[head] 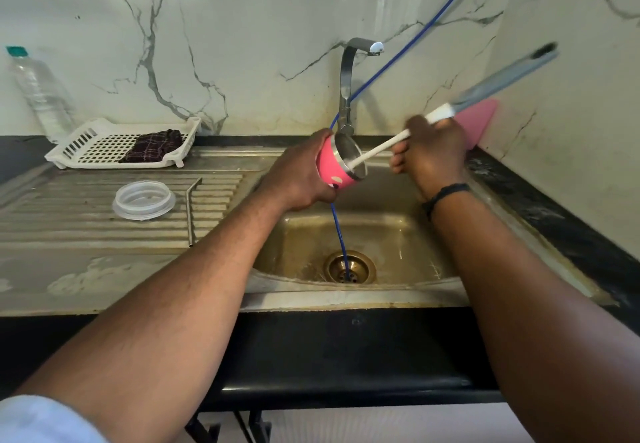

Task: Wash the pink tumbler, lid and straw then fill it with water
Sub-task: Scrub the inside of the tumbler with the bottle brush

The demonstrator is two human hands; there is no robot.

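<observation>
Above the steel sink basin (391, 234), my left hand (298, 179) wraps the pink steel-lined tumbler (341, 162), tilted rightward. My right hand (433, 151) grips a white-handled brush (381, 148), its end inside. Clear lid (143, 199) and metal straw (191, 214) lie left of the basin.

Over the sink basin (398, 234), the left hand (298, 179) with the pink tumbler (337, 169) and the right hand (436, 155) with the brush handle (381, 148) occupy the rear. A blue hose (337, 231) descends to the drain (349, 266), dividing the basin. The faucet (349, 75) stands behind. On the drainboard (69, 221), the lid (143, 199) and straw (192, 214) obstruct the centre.
</observation>
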